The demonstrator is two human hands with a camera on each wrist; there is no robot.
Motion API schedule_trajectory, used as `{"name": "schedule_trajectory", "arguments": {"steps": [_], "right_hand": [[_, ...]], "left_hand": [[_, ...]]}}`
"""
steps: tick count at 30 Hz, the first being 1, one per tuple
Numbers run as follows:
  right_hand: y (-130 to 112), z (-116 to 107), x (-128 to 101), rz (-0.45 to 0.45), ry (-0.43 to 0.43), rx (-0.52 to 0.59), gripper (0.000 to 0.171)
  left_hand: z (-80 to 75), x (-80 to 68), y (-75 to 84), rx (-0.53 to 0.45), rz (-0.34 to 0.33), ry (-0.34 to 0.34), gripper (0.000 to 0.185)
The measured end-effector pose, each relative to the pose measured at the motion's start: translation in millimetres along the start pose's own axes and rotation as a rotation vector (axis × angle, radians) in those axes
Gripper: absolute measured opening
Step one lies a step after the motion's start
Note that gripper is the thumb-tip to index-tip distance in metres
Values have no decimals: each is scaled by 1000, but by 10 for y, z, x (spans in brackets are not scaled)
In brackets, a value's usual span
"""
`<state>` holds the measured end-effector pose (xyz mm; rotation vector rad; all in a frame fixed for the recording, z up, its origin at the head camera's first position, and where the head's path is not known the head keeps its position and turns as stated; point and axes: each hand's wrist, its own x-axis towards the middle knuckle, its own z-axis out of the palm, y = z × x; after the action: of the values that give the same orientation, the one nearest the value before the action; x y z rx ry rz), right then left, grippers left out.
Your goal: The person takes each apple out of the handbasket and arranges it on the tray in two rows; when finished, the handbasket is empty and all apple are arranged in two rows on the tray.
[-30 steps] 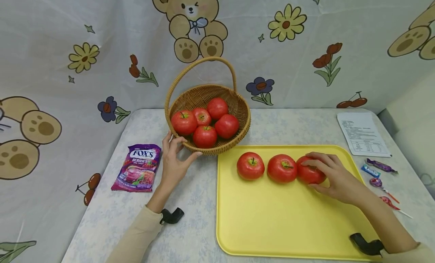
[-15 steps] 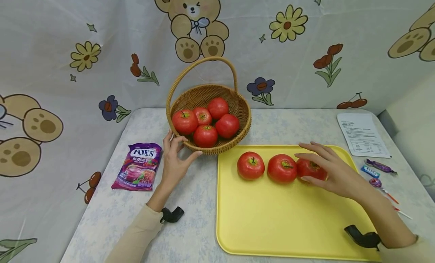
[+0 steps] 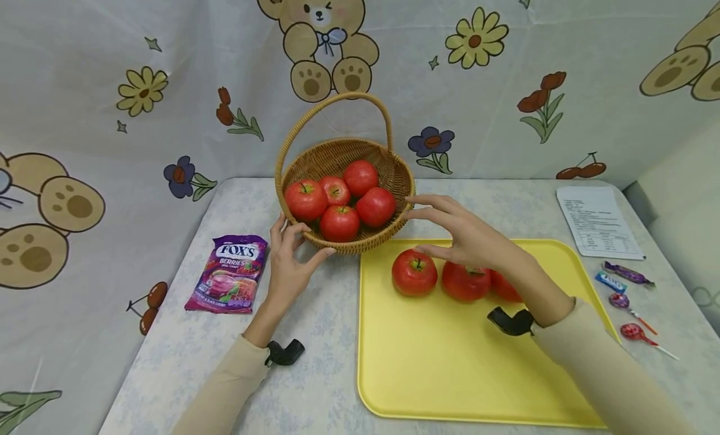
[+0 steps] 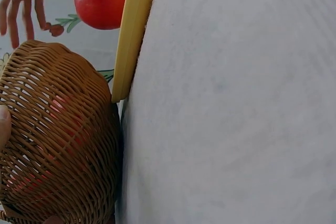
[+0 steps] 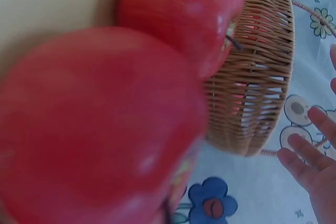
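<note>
Basket [image 3: 360, 172] at bench [image 3: 180, 341] back, five apples [image 3: 339, 224] inside. Yellow tray [image 3: 450, 372] just right-front of basket, its back corner touching it; three apples in a row near tray's back edge, nearest the basket one [image 3: 414, 272]. Candy bag [image 3: 229, 275] left of basket; paper [image 3: 597, 221] and lollipops [image 3: 632, 332] well right of it. Left hand [image 3: 289, 260] grips basket's front-left rim, thumb along the wall. Right hand [image 3: 467, 235] empty, fingers spread, hovering by basket's right rim above the tray apples, forearm hiding part of the rightmost.
</note>
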<state>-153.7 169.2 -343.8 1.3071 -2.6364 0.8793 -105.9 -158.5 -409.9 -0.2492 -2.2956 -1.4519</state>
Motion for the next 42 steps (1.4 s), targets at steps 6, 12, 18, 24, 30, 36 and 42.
{"name": "schedule_trajectory", "arguments": {"steps": [6, 12, 18, 24, 30, 36, 42], "right_hand": [[24, 64, 452, -48, -41, 5, 53], [-24, 117, 794, -98, -85, -37, 49], [-41, 331, 1169, -91, -207, 13, 54], [-58, 524, 1481, -98, -266, 29, 60], [-61, 592, 1772, -83, -279, 43, 67], [-73, 713, 1971, -63, -326, 47, 67], [-102, 821, 2054, -57, -375, 31, 67]], "left_hand": [[10, 1, -5, 0, 3, 2, 49], [5, 27, -5, 8, 23, -3, 49], [34, 54, -214, 25, 49, 10, 51], [50, 42, -376, 26, 37, 8, 51], [32, 21, -371, 33, 30, 7, 50], [9, -5, -364, 40, 42, 15, 48], [20, 9, -361, 33, 52, 9, 47]]}}
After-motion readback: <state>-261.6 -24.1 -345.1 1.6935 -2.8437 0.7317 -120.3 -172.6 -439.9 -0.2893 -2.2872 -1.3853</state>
